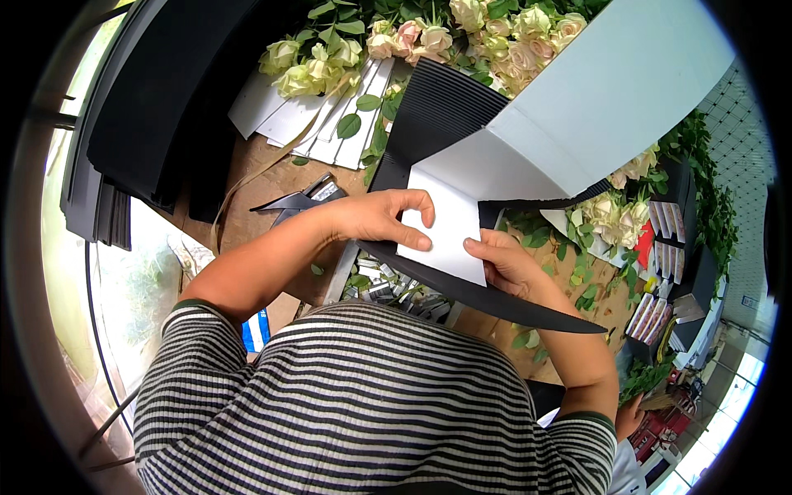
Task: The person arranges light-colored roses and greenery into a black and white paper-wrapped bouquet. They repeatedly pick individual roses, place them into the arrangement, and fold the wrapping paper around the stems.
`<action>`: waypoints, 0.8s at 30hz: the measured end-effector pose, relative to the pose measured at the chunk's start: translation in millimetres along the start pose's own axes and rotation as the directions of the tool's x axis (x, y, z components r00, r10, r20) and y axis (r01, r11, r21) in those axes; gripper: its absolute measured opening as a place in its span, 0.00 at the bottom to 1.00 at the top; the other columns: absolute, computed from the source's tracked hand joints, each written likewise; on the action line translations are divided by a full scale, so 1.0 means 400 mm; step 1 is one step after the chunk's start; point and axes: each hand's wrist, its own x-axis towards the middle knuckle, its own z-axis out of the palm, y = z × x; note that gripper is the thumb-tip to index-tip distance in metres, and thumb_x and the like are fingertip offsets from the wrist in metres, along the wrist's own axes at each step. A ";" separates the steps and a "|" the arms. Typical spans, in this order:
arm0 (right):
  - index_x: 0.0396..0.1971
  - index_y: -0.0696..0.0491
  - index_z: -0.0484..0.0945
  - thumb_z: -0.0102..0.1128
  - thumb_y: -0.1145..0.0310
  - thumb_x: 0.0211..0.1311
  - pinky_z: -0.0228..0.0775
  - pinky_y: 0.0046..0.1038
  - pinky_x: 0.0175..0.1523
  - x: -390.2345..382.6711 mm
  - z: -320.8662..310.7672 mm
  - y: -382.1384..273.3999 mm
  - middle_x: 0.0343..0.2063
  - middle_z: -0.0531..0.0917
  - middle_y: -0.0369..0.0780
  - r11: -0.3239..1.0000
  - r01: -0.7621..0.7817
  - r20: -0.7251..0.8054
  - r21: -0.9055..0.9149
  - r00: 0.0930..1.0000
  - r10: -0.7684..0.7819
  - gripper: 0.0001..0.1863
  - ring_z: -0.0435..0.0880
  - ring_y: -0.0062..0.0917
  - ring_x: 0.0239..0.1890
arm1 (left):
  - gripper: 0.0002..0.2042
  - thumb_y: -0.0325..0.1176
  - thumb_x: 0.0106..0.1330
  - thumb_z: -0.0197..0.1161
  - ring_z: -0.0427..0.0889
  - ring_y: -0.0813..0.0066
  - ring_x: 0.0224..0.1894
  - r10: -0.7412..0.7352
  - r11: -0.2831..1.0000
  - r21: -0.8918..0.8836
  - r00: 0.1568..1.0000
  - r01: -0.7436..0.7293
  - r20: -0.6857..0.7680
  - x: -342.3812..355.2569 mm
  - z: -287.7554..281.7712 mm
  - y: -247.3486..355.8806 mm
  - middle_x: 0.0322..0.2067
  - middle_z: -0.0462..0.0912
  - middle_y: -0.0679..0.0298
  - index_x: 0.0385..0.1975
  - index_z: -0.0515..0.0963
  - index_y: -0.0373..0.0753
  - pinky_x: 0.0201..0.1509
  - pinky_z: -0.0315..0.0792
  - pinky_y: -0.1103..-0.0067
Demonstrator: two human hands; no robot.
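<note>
left hand (417,219): on folded white cardboard (452,223), thumb and forefinger apart, cannot tell if clamped | right hand (505,262): clamped on its right edge | cardboard location: over curved black sheet (516,305)

I can't see the right hand's (507,264) fingertips, hidden by the white card (450,235). My left forearm (268,256) partly covers a black tool (287,201); the roses (528,41) run off the top edge; red objects (660,421) far right are too small to identify.
</note>
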 end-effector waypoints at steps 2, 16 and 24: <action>0.56 0.62 0.68 0.61 0.61 0.64 0.75 0.21 0.46 -0.017 0.028 0.017 0.47 0.79 0.41 0.980 0.066 -0.006 0.188 0.998 -0.066 0.26 0.80 0.20 0.44 | 0.15 0.37 0.58 0.72 0.74 0.86 0.32 0.000 1.000 -0.015 0.991 0.002 0.133 -0.029 -0.001 0.004 0.32 0.77 0.72 0.39 0.72 0.44 0.33 0.68 0.87; 0.50 0.59 0.69 0.64 0.59 0.60 0.74 0.20 0.32 0.103 0.094 0.067 0.37 0.80 0.40 0.962 0.080 -0.138 -0.261 0.983 -0.119 0.25 0.81 0.18 0.33 | 0.09 0.29 0.60 0.68 0.69 0.87 0.31 -0.180 0.968 0.174 0.983 0.181 -0.023 -0.117 -0.040 -0.089 0.27 0.72 0.75 0.27 0.71 0.39 0.37 0.65 0.86; 0.48 0.57 0.76 0.73 0.54 0.39 0.65 0.37 0.58 0.124 0.081 0.000 0.53 0.76 0.43 -0.043 0.286 0.200 -0.957 0.546 -0.814 0.35 0.72 0.41 0.55 | 0.12 0.34 0.59 0.69 0.76 0.79 0.35 -0.177 0.916 0.343 0.976 0.211 -0.127 -0.116 -0.035 -0.089 0.31 0.78 0.67 0.37 0.73 0.39 0.40 0.69 0.81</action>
